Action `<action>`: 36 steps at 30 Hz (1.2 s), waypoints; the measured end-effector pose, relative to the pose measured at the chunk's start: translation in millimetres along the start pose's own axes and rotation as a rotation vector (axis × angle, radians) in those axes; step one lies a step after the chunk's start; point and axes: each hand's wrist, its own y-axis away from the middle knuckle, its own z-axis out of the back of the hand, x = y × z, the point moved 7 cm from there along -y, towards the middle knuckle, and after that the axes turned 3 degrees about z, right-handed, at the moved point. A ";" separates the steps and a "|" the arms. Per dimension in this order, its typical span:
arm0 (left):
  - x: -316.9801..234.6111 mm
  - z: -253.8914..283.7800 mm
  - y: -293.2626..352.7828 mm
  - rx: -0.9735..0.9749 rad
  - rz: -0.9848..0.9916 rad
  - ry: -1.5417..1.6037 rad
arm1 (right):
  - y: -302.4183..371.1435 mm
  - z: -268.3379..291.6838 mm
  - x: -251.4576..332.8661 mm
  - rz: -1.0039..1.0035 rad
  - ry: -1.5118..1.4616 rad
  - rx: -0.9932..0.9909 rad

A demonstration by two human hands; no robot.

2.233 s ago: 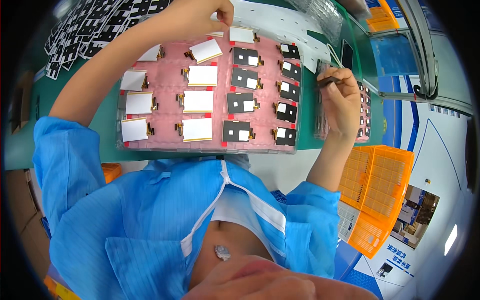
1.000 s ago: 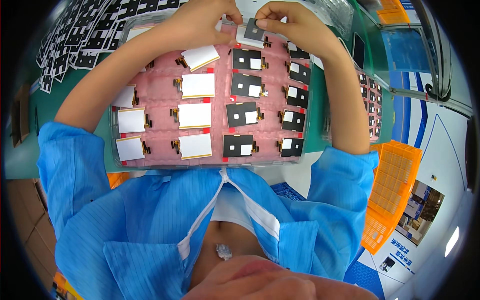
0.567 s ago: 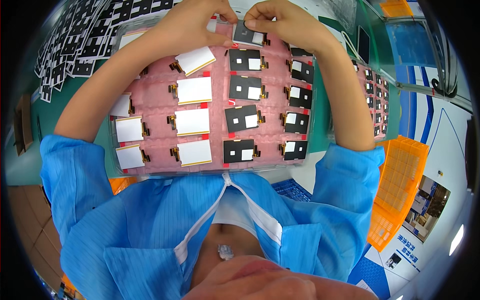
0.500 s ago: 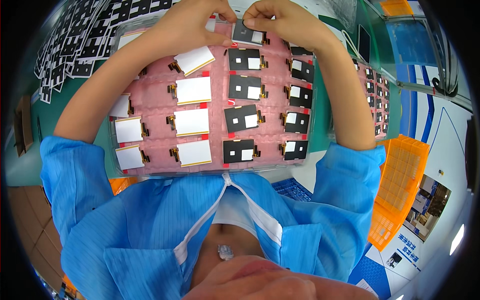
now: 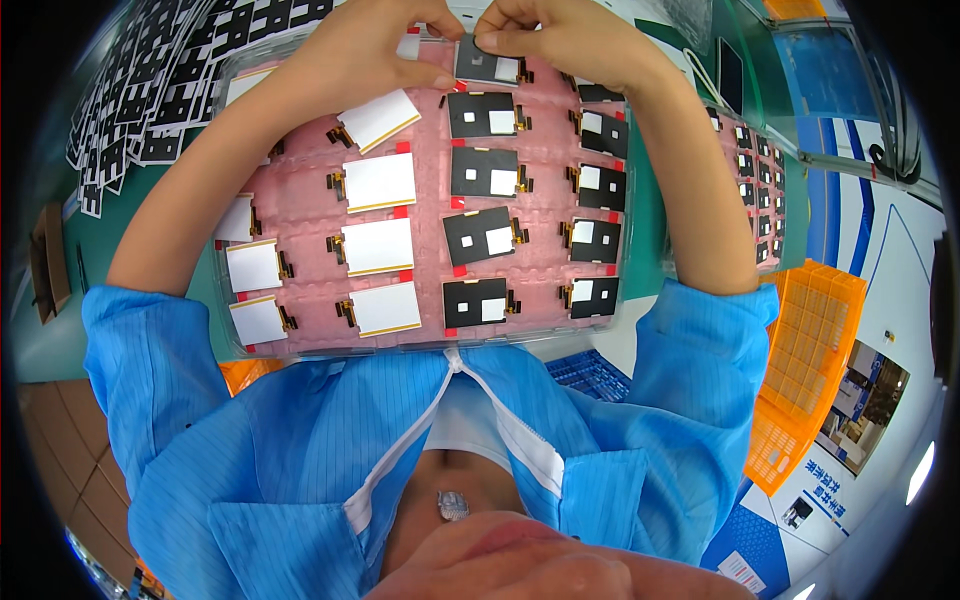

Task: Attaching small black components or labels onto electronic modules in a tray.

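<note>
At the far edge of a pink tray (image 5: 430,235), both hands work around one flat panel covered by a black sheet (image 5: 487,65) with a short ribbon cable at its right. My right hand (image 5: 560,42) pinches the sheet's far left corner between thumb and fingers. My left hand (image 5: 385,50) is beside the panel's left edge, its thumb and forefinger spread apart; nothing shows between them. Nearer to me in the same column, a black-covered panel (image 5: 484,172) shows white patches. One column to the left, a bare white panel (image 5: 379,183) has a gold strip along its edge.
Black-and-white die-cut sheets (image 5: 200,75) overlap at the far left of the green table (image 5: 150,215). Another tray of panels (image 5: 745,185) is to the right. An orange crate (image 5: 805,350) stands below it, and a dark phone-like slab (image 5: 730,75) lies at the far right.
The view has shifted slightly, so the tray appears a little farther left. Both hands stay at the same panel, the right still pinching the sheet's corner.
</note>
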 end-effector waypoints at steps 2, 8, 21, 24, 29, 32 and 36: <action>-0.2 -5.0 -5.7 0.153 0.309 -0.275 | 0.4 0.2 -2.4 -0.004 -0.017 0.004; 3.0 1.6 3.7 -0.008 0.001 0.022 | 0.0 -1.2 1.1 -0.004 -0.040 0.009; 4.1 -0.7 3.0 -0.011 0.000 0.034 | 1.5 1.0 -1.1 -0.012 0.017 -0.037; 4.6 -0.6 3.1 -0.011 0.000 0.044 | 1.8 0.5 -0.4 -0.014 0.018 -0.044; 3.7 0.6 2.9 -0.006 0.012 0.044 | 2.5 -0.1 0.6 -0.002 0.034 -0.074; 3.9 0.2 3.0 -0.005 0.014 0.048 | 2.8 -0.8 -1.4 0.010 0.013 -0.092; 3.7 -0.7 3.3 -0.004 0.010 0.042 | 3.2 -1.1 -1.8 0.027 -0.005 -0.111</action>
